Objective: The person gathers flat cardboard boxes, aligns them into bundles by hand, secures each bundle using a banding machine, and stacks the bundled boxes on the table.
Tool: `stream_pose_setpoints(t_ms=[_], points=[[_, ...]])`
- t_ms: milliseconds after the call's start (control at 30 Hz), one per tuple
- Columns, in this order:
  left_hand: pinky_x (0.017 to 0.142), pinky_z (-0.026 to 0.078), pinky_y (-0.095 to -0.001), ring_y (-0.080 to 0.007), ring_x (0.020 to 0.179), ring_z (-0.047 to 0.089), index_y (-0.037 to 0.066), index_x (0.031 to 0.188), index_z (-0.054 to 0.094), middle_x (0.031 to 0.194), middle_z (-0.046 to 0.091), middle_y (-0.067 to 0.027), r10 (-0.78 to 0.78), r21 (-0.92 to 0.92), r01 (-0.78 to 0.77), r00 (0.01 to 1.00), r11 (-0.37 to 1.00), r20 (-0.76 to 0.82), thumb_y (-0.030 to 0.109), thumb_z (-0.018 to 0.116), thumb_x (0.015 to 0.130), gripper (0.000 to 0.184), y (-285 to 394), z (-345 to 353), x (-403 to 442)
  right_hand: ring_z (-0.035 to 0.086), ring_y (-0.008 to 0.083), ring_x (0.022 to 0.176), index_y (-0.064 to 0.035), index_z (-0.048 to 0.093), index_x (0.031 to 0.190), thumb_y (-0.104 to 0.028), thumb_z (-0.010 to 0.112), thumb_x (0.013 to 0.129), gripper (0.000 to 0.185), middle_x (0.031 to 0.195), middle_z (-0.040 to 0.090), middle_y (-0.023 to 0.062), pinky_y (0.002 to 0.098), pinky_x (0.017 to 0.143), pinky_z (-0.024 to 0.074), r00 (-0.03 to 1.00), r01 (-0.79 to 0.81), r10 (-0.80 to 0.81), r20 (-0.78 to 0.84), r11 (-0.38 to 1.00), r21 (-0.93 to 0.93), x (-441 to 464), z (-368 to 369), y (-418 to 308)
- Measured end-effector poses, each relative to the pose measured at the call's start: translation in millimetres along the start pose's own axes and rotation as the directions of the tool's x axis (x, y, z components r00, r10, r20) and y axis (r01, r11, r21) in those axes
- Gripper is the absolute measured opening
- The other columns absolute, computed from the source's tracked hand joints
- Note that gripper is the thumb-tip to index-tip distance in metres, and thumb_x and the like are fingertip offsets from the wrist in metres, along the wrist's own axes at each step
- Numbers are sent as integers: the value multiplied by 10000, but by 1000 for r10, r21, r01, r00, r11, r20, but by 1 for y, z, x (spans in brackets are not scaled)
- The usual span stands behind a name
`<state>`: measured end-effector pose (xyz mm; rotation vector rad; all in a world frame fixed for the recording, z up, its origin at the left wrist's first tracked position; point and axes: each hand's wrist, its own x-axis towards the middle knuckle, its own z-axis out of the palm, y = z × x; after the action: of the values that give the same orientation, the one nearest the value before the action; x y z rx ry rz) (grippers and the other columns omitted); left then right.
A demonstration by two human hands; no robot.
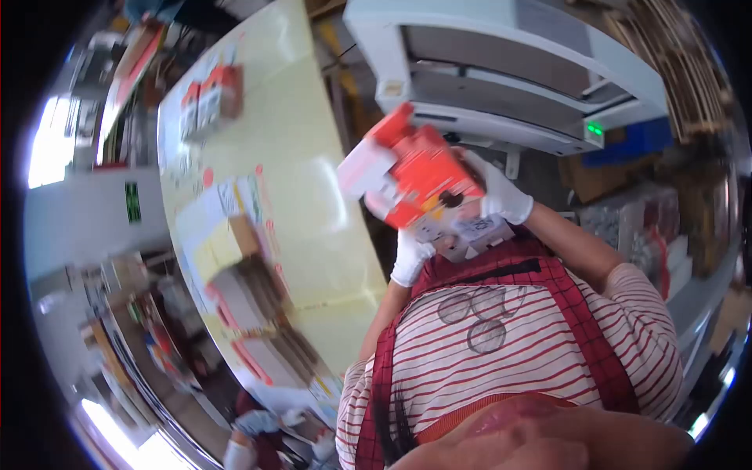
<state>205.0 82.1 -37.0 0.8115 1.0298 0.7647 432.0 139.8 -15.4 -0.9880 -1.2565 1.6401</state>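
Between my two white-gloved hands are red-and-white printed cartons (pixel 435 172), held tilted in front of my apron and blurred by motion. Several seem to be bunched together, but where one ends and another begins is hard to make out. My right hand (pixel 505 192) is closed on the right side of the bunch. Lower down, my left hand (pixel 411 254) grips the near left edge, its fingertips partly hidden by the cartons. A white-and-grey printed carton face (pixel 474 235) shows at the bottom, close to the apron.
A pale yellow table (pixel 313 125) runs along my left, bearing red-and-white cartons (pixel 215 98) and stacked flat cardboard (pixel 251 290). Ahead stands a white machine (pixel 501 117) with a green display. Another person's gloved hand (pixel 294 417) appears at lower left. Wrapped goods (pixel 627 223) lie at right.
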Motion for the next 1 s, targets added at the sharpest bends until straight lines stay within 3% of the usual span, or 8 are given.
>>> stream_pose_setpoints(t_ms=[100, 233, 467, 600, 633, 700, 833, 1000], points=[[915, 541, -361, -192, 1044, 644, -6, 1251, 567, 1125, 667, -86, 131, -26, -129, 980, 991, 151, 35, 840, 705, 612, 29, 42, 59, 597, 235, 1205, -18, 459, 1435, -126, 808, 729, 795, 1324, 591, 121, 375, 1002, 502, 921, -67, 241, -307, 872, 484, -36, -31, 2], [840, 541, -345, -195, 957, 657, 3, 1241, 581, 1097, 670, -96, -180, 35, 181, 900, 983, 397, 173, 825, 768, 559, 45, 71, 144, 721, 238, 810, -48, 622, 1207, -228, 701, 869, 391, 1005, 720, 103, 388, 724, 602, 688, -55, 530, -496, 720, 692, -45, -68, 12], [850, 556, -361, -217, 948, 673, 29, 1325, 498, 1128, 648, -108, -67, 75, 50, 969, 996, 240, 444, 796, 825, 714, 100, 50, 216, 703, 215, 751, -76, 647, 1126, -286, 695, 872, 333, 929, 709, 90, 379, 671, 595, 823, 26, 330, -463, 792, 611, 99, -129, -3], [854, 511, -335, -200, 968, 645, -63, 1172, 647, 1064, 696, -126, 16, 81, -10, 997, 997, -78, 357, 799, 833, 560, 93, 31, 246, 632, 292, 1088, -30, 667, 1118, -490, 700, 862, 527, 1119, 661, 141, 391, 926, 474, 761, -98, 281, -584, 941, 324, 149, -125, 23], [870, 497, -318, -192, 964, 644, -70, 1186, 648, 1073, 700, -128, 115, 183, -92, 986, 979, -120, 351, 810, 825, 577, 94, 34, 245, 642, 266, 1041, -29, 661, 1130, -507, 687, 870, 545, 1106, 666, 130, 379, 893, 492, 721, -230, 142, -678, 972, -40, 145, -128, 23], [901, 489, -313, -211, 989, 643, -110, 1255, 579, 1125, 679, -163, 126, 200, -101, 986, 975, -112, 385, 840, 787, 729, 97, 33, 238, 662, 214, 946, -26, 647, 1152, -542, 662, 885, 581, 1080, 676, 109, 355, 827, 526, 702, -507, -151, -696, 580, -637, 102, -105, 17], [902, 498, -324, -234, 992, 645, -154, 1227, 537, 1139, 657, -200, 148, 306, -50, 939, 951, -309, 390, 884, 727, 816, 87, 31, 249, 644, 261, 1011, 65, 626, 1184, -639, 639, 868, 772, 1058, 675, 173, 382, 910, 491, 675, -362, 371, -638, 920, 151, 85, -82, 2], [917, 502, -356, -274, 1034, 633, -171, 1222, 526, 1161, 642, -221, 82, 209, -33, 970, 977, -228, 345, 888, 697, 821, 86, 13, 267, 661, 237, 957, 85, 674, 1119, -586, 709, 832, 730, 1047, 703, 179, 343, 847, 494, 686, -130, 223, -693, 974, 185, 107, -80, 29]])
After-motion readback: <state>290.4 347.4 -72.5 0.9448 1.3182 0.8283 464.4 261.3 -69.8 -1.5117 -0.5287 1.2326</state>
